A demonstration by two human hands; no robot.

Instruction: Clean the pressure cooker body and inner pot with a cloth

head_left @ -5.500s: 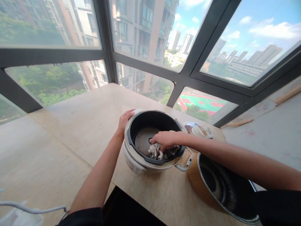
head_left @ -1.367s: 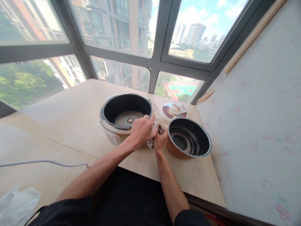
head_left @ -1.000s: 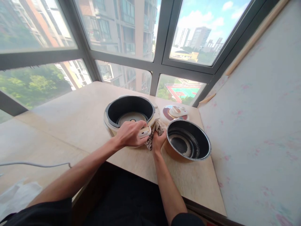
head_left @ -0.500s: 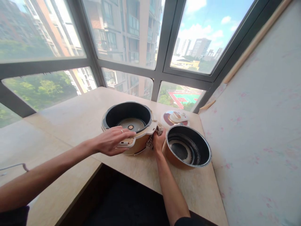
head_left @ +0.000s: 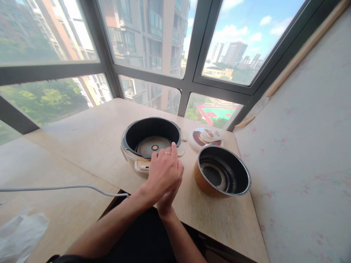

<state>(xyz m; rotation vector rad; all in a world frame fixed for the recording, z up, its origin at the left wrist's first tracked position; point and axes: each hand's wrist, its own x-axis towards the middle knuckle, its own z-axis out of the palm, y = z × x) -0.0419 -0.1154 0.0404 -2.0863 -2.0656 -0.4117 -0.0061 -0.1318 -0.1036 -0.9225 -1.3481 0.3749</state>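
Observation:
A cream electric cooker body [head_left: 128, 155] with a dark inner wall stands open on the beige counter [head_left: 82, 146]. My left hand [head_left: 163, 171], a ring on one finger, lies stretched out with its fingertips on the cooker's front rim. Beneath it, my right hand [head_left: 169, 199] is mostly covered, so its fingers do not show, and no cloth can be seen. To the right stands a loose inner pot [head_left: 222, 176], copper outside and dark inside. The cooker's white and brown lid [head_left: 206, 138] lies behind that pot.
A white cable [head_left: 68, 188] runs across the counter at the left, and a white plastic bag [head_left: 19, 233] lies at the lower left. Large windows close the far side. A pale wall [head_left: 301, 146] rises at the right. The counter's front edge is close to my body.
The cooker has been turned, its front tab now facing me. My left hand has shifted right, over my right hand. The grey cloth in my right hand is out of sight.

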